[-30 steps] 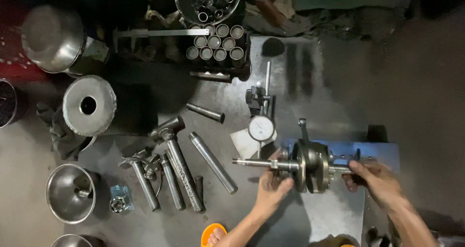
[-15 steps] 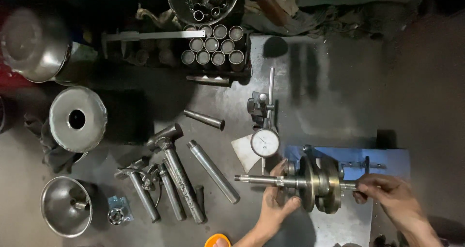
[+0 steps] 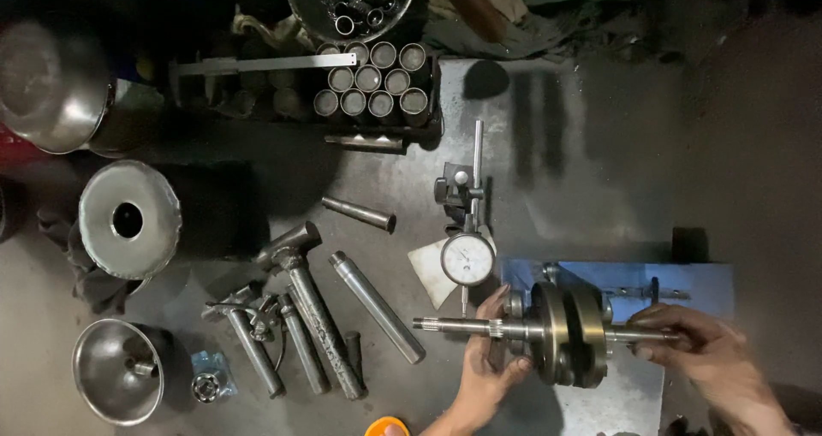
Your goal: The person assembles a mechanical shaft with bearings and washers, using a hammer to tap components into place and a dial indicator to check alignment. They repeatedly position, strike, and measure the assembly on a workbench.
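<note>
Head camera, straight down, near workbench [image 3: 599, 145]

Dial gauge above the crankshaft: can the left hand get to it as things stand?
Probably yes. The left hand grips the crankshaft shaft just below the dial gauge, with bare bench between; it would have to let go first.

Two bare hands, the left hand [image 3: 486, 369] and right hand [image 3: 711, 361], enter from the lower edge. Both forearms are uncovered. No gloves, rings or sleeves show.
</note>
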